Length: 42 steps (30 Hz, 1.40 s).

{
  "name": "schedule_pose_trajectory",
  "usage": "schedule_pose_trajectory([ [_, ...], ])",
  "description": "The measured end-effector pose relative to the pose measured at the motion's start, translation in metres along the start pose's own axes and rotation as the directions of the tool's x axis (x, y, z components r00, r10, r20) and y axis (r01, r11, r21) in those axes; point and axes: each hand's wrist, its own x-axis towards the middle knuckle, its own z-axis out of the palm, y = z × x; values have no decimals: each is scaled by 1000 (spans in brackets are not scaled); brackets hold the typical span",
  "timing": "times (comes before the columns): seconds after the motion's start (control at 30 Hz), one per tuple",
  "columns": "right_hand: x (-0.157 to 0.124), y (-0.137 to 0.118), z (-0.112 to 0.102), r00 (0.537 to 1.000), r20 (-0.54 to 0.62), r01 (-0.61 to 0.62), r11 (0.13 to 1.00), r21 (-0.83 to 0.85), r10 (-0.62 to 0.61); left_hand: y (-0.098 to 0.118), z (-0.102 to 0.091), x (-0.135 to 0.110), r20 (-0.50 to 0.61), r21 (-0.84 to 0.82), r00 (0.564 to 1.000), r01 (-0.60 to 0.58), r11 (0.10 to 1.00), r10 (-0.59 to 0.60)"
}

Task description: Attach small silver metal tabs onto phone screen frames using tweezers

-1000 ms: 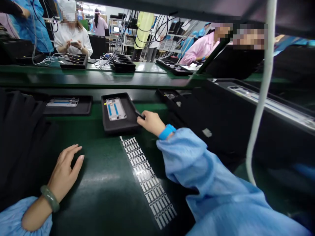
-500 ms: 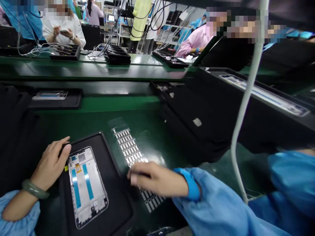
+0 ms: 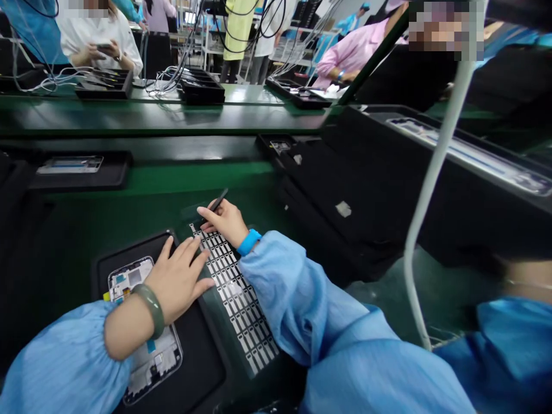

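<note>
In my right hand (image 3: 226, 221) is a slim black tool that looks like tweezers (image 3: 219, 199), pinched at the top end of a clear sheet of small white-and-black stickers (image 3: 241, 307). My left hand (image 3: 183, 276) is spread, its fingertips at the sheet's upper left edge. Beneath my left forearm, a phone frame (image 3: 166, 356) with blue strips lies in a black tray (image 3: 200, 368), partly covered by the arm. The tool's tip is hidden behind my fingers.
Black trays (image 3: 345, 172) are stacked at the right, one holding a phone frame (image 3: 474, 155). Another tray (image 3: 118, 178) is at the back left. A white cable (image 3: 416, 253) hangs at the right. Beside me shows another person's blue sleeve (image 3: 513, 339). People stand and sit beyond the bench.
My right hand has moved up and away to the sheet's far end, and the black tool now shows in it. My left hand has gone from the tray's left edge across to the sheet.
</note>
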Motion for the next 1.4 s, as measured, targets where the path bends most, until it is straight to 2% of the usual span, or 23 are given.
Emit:
schedule_pose_trajectory([
  [0.2, 3, 7, 6, 998, 14, 59, 986, -154, -58, 3, 7, 5, 33, -15, 999, 11, 1000, -11],
  [0.4, 3, 10, 8, 997, -25, 75, 991, -108, -78, 1, 8, 4, 51, -29, 999, 20, 999, -19],
  [0.67, 3, 9, 10, 999, 16, 28, 1000, -5, -28, 1, 10, 4, 13, -48, 1000, 14, 999, -13],
  [0.8, 6, 4, 9, 997, 27, -73, 991, 108, 71, 1, 10, 4, -10, -60, 1000, 12, 998, -12],
  [0.93, 5, -12, 3, 980, 91, -195, 931, 308, 175, 0, 13, 4, -32, -77, 999, 8, 997, -10],
  [1.07, -7, -31, -1, 978, 176, -182, 864, 470, 110, -5, 8, 3, -72, -213, 997, 19, 977, -35],
  [1.13, -16, -38, 3, 980, 192, -146, 845, 515, 53, -8, 0, 1, -151, -373, 977, 83, 924, -148],
  [1.2, -26, -43, 11, 977, 213, -126, 836, 534, 11, -11, -9, -3, -185, -582, 916, 188, 791, -355],
  [1.3, -39, -51, 25, 970, 240, -104, 843, 527, -30, -16, -21, -12, -74, -809, 806, 296, 508, -588],
  [1.33, -42, -53, 30, 967, 250, -95, 851, 516, -44, -18, -23, -16, -36, -839, 784, 313, 444, -620],
  [1.4, -47, -58, 36, 958, 275, -68, 872, 486, -78, -22, -27, -24, 20, -855, 763, 349, 385, -646],
])
